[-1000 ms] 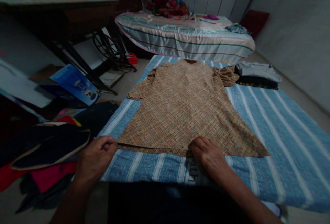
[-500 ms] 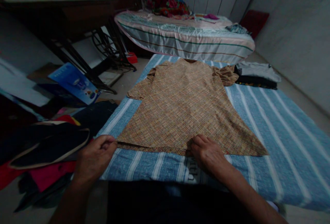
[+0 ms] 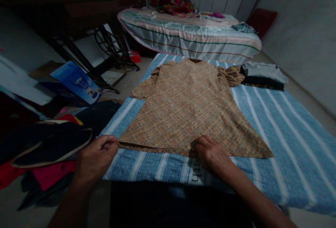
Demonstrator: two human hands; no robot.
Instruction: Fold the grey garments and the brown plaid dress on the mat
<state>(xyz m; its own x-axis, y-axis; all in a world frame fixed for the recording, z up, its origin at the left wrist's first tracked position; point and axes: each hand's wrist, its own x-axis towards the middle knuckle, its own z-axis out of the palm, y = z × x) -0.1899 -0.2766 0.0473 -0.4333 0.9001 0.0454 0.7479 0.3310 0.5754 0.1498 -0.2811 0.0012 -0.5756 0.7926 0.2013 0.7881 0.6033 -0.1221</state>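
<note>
A brown checked short-sleeved blouse (image 3: pixel 189 105) lies spread out on a blue and white striped cloth (image 3: pixel 294 144), its neckline away from me and its flared hem towards me. At the hem's left corner, my left hand (image 3: pixel 97 154) pinches the fabric between thumb and fingers. My right hand (image 3: pixel 212 152) is closed on the hem near its middle, with the fingertips partly hidden. Between my hands the hem's front and back layers show a narrow dark gap. The blouse's right sleeve is bunched up, and the left one lies flatter.
Folded clothes (image 3: pixel 264 76) are stacked at the striped cloth's far right. Beyond stands a bed with a pale satin cover (image 3: pixel 194 41). Heaped clothes (image 3: pixel 52 147) lie low at the left, near a blue box (image 3: pixel 77 83) and a treadle table (image 3: pixel 65 7).
The view has shifted very slightly. Both hands keep their hold on the hem, and the blouse lies as before.
</note>
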